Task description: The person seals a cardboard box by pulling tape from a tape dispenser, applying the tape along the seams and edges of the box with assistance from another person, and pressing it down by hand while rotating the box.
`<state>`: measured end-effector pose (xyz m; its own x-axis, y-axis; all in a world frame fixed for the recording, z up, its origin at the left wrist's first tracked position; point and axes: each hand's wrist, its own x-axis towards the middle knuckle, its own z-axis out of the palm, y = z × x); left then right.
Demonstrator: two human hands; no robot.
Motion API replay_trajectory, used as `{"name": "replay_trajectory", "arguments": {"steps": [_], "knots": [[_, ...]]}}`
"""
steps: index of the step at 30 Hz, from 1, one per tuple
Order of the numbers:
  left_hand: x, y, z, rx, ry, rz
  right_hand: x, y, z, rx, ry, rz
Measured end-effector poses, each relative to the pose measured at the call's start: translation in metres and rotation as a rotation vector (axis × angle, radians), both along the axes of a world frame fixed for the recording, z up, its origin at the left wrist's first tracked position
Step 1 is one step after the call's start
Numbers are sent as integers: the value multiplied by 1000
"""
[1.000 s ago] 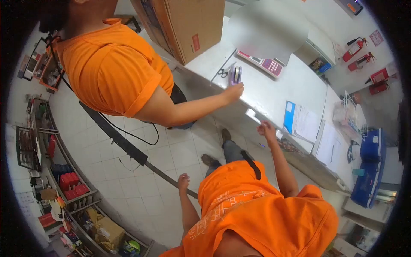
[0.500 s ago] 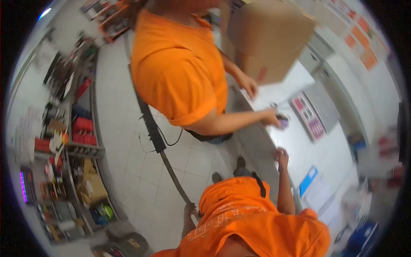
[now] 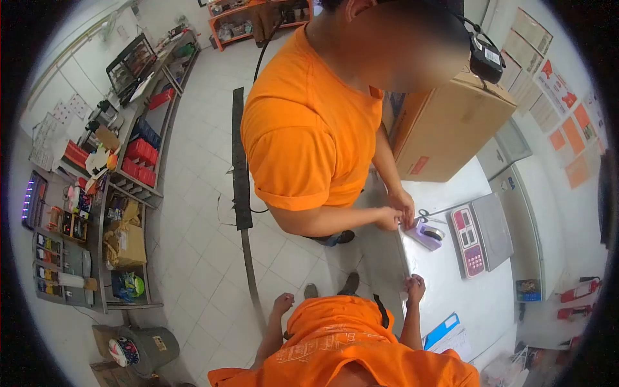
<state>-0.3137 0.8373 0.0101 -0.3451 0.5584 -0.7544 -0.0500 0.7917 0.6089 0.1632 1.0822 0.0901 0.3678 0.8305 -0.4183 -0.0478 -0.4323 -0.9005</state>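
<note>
— See the left hand [image 3: 284, 303]?
— Yes, lower middle of the frame, above the tiled floor [image 3: 213, 264], just beside the orange shirt [image 3: 342, 322]. Fingers bent inward; can't tell whether really closed, or around anything.
— And the right hand [image 3: 414, 288]?
— Farther right, by the near edge of the counter [image 3: 451, 297]. Fingers curled in loosely, grip hard to read; can't tell about contact with the edge, or about anything inside.
— Nearest to what?
— Between the purple tape dispenser [image 3: 425, 236], above in the frame, and the blue folder [image 3: 442, 330], below. Apart from both.
— Where exactly, with the dispenser?
— Right of centre, on the counter near its edge, just below the scissors [image 3: 431, 216]. To the right, a scale [image 3: 469, 242] with a keypad.
— Any other hands there?
— Yes, two co-worker's hands [image 3: 394, 213], close together at the counter edge, just left of the dispenser. Too small to tell what's between the fingers.
— And toward the upper right?
— A big cardboard box [image 3: 451, 135], upright on the counter, partly behind the co-worker [image 3: 303, 122].
</note>
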Motion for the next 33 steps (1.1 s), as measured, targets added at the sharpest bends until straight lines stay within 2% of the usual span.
{"name": "replay_trajectory", "arguments": {"steps": [3,6,7,8,11,14,17,20,27,30,33], "knots": [[-2,-13,-8,-70,58,-72,-2,-3,7,-7,16,8],[-16,-48,-35,35,74,-168,-9,-7,20,35,47,18],[-20,-56,-40,42,61,-146,-10,-6,24,18,28,19],[-20,-59,-29,-74,-45,28,-10,-4,27,1,11,21],[-30,-62,-12,-213,32,-134,-11,-5,26,-12,-5,15],[-34,-68,-4,-147,-45,42,-10,-5,21,-5,-14,4],[-48,-71,-26,-115,67,-288,-13,-5,25,-4,2,-4],[-39,-50,-6,-206,1,14,-13,-4,21,-7,23,-22],[-34,-35,3,-147,5,-26,-11,-4,12,20,26,-21],[-32,-35,3,-155,5,-23,-7,1,1,-29,-144,13],[-35,-44,1,-146,-10,-10,-3,11,-34,230,-617,163]]}}
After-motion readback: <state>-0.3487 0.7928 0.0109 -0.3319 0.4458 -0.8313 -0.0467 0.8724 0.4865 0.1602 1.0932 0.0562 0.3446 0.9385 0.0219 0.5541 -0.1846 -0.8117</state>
